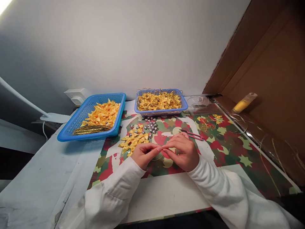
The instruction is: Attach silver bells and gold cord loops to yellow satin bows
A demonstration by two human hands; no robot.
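My left hand (146,155) and my right hand (183,151) meet above the patterned mat, thumbs and forefingers pinched together. Between their fingertips is a thin gold cord (157,159), whose curved end hangs just below; the part inside the pinch is mostly hidden. Beside my left hand lies a pile of yellow ribbon bows (135,140). Small silver bells (152,125) are scattered beyond the bows. Just past my right hand rests a pair of thread snips (192,135) with pink handles and dark blades.
At the left, a blue basket (62,135) holds yellow bows and a bundle of gold cords (91,129). Another blue basket (160,112) at the back contains bows with cord loops. Thread scraps (207,124) lie right, near a yellow-filled tube (245,102) and a brown cardboard wall (267,63).
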